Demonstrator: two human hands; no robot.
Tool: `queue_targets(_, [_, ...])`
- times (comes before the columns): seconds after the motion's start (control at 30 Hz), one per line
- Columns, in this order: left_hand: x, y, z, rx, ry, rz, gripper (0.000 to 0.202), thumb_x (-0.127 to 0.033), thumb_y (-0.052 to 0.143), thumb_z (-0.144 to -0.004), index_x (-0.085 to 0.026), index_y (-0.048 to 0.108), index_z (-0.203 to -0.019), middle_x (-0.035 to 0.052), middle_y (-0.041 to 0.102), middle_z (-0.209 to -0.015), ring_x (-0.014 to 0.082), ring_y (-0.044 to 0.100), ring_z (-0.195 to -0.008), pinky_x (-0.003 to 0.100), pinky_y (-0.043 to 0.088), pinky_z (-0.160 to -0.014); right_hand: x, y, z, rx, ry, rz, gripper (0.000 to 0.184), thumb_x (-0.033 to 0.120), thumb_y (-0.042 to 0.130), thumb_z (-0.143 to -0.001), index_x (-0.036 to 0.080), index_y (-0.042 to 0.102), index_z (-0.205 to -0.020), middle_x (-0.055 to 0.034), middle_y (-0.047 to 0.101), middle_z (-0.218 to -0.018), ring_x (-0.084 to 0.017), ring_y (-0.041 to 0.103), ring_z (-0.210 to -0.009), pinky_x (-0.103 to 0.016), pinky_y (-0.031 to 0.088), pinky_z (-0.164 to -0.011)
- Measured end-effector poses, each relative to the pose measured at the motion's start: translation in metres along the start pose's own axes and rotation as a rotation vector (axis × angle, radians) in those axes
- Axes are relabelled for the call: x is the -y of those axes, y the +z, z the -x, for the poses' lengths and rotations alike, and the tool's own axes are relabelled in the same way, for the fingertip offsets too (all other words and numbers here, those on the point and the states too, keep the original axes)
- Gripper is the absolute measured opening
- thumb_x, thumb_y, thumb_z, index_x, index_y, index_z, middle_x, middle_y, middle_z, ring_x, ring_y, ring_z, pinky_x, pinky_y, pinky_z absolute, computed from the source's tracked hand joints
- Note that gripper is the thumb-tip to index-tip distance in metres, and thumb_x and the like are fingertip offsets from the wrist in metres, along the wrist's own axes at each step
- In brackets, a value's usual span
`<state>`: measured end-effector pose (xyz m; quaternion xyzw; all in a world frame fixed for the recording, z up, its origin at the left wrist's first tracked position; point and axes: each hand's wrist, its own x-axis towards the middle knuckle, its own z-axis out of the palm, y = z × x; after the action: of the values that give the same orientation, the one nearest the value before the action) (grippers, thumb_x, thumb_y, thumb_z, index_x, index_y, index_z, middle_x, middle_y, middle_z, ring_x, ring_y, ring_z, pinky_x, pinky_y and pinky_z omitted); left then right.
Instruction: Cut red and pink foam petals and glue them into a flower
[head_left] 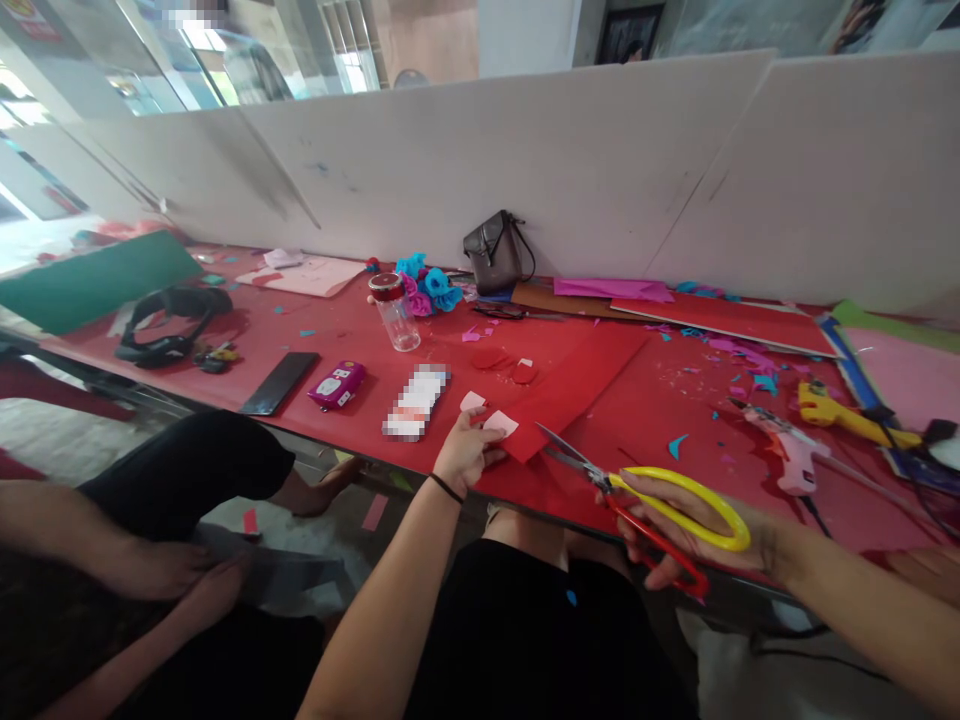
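My left hand [466, 450] pinches a small pale pink paper piece [501, 425] against the near corner of a large red paper sheet [574, 385]. Another pale piece [472, 402] shows just beyond my fingertips. In my right hand [660, 515] is a pair of scissors [667, 500] with one yellow and one red handle. Their blades are parted, and the tips point at the red sheet's edge near my left hand. Small rounded red cutouts [525, 372] lie behind the sheet.
Left of my hands are a phone [417, 402], a purple case [337, 385] and a black slab [281, 383]. A glass jar [397, 315] stands behind, near paper flowers [429, 285] and a handbag [495, 250]. Glue guns [784, 445] lie at right. Another person's hands [180, 580] are at left.
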<state>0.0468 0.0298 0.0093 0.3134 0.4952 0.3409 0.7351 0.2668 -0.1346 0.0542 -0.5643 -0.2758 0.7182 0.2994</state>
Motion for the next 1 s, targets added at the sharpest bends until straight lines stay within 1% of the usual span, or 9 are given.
queue_targets(0.1, [-0.001, 0.001, 0.0, 0.006, -0.003, 0.014, 0.052, 0.0, 0.066, -0.068, -0.021, 0.046, -0.111, -0.002, 0.061, -0.076, 0.0097, 0.061, -0.057, 0.023, 0.054, -0.054, -0.019, -0.008, 0.001, 0.103, 0.004, -0.1, 0.048, 0.049, 0.075, -0.067, 0.023, 0.063, -0.105, -0.0051, 0.065, -0.082, -0.025, 0.068, -0.082, -0.043, 0.058, -0.071])
queue_targets(0.17, [-0.001, 0.002, 0.0, -0.003, -0.014, -0.005, 0.053, 0.0, 0.066, -0.068, -0.021, 0.046, -0.112, -0.0028, 0.06, -0.075, 0.0095, 0.061, -0.057, 0.023, 0.055, -0.054, -0.029, -0.007, -0.002, 0.142, -0.004, -0.17, 0.043, 0.048, 0.071, -0.073, 0.023, 0.061, -0.107, -0.0074, 0.067, -0.09, -0.028, 0.068, -0.09, -0.046, 0.057, -0.074])
queue_targets(0.23, [0.001, 0.004, 0.002, -0.016, -0.021, -0.032, 0.053, 0.001, 0.066, -0.068, -0.022, 0.047, -0.113, -0.0039, 0.059, -0.073, 0.0088, 0.06, -0.058, 0.022, 0.054, -0.054, -0.032, -0.002, -0.005, 0.147, -0.01, -0.206, 0.037, 0.044, 0.068, -0.078, 0.022, 0.06, -0.108, -0.0075, 0.067, -0.091, -0.027, 0.068, -0.091, -0.047, 0.057, -0.074])
queue_targets(0.33, [0.006, 0.005, 0.004, -0.041, 0.02, -0.061, 0.054, 0.001, 0.065, -0.068, -0.021, 0.047, -0.114, -0.0036, 0.059, -0.075, 0.0087, 0.06, -0.059, 0.02, 0.053, -0.053, -0.023, 0.008, -0.009, 0.136, 0.0, -0.25, 0.033, 0.043, 0.066, -0.08, 0.019, 0.06, -0.102, -0.0032, 0.065, -0.079, -0.023, 0.068, -0.082, -0.045, 0.057, -0.072])
queue_targets(0.47, [0.011, 0.005, 0.005, -0.071, 0.095, -0.127, 0.061, 0.0, 0.068, -0.066, -0.021, 0.046, -0.12, -0.0006, 0.064, -0.082, 0.0099, 0.061, -0.06, 0.019, 0.05, -0.051, -0.004, 0.015, -0.007, 0.072, 0.063, -0.245, 0.035, 0.051, 0.06, -0.082, 0.019, 0.06, -0.097, -0.0012, 0.063, -0.072, -0.018, 0.065, -0.068, -0.032, 0.055, -0.061])
queue_targets(0.6, [0.012, 0.004, 0.003, -0.052, 0.097, -0.133, 0.065, 0.001, 0.068, -0.065, -0.02, 0.047, -0.122, 0.0029, 0.066, -0.089, 0.0116, 0.063, -0.066, 0.021, 0.052, -0.057, 0.003, 0.019, -0.006, -0.074, 0.078, -0.131, 0.038, 0.058, 0.062, -0.079, 0.022, 0.061, -0.09, 0.0016, 0.059, -0.064, -0.011, 0.057, -0.051, -0.02, 0.042, -0.044])
queue_targets(0.77, [0.009, 0.003, 0.001, -0.025, 0.05, -0.161, 0.063, 0.002, 0.067, -0.065, -0.018, 0.049, -0.122, 0.0044, 0.066, -0.09, 0.0121, 0.064, -0.067, 0.022, 0.053, -0.06, 0.0, 0.027, -0.014, -0.084, 0.054, -0.05, 0.045, 0.066, 0.062, -0.074, 0.023, 0.059, -0.088, 0.0048, 0.052, -0.056, -0.007, 0.045, -0.04, -0.017, 0.032, -0.038])
queue_targets(0.87, [0.007, 0.004, 0.002, -0.027, 0.032, -0.175, 0.062, 0.004, 0.064, -0.066, -0.016, 0.048, -0.123, 0.0041, 0.066, -0.086, 0.0129, 0.064, -0.068, 0.022, 0.053, -0.059, -0.001, 0.028, -0.018, -0.088, 0.024, -0.011, 0.049, 0.069, 0.061, -0.073, 0.023, 0.058, -0.088, 0.0059, 0.049, -0.054, -0.006, 0.041, -0.038, -0.017, 0.029, -0.035])
queue_targets(1.0, [0.007, 0.005, 0.002, -0.026, 0.031, -0.196, 0.064, 0.003, 0.064, -0.065, -0.017, 0.047, -0.123, 0.0023, 0.066, -0.081, 0.0152, 0.065, -0.069, 0.024, 0.052, -0.059, 0.0, 0.027, -0.017, -0.119, 0.021, 0.047, 0.047, 0.068, 0.063, -0.072, 0.023, 0.057, -0.083, 0.0057, 0.048, -0.056, -0.003, 0.036, -0.036, -0.016, 0.026, -0.034])
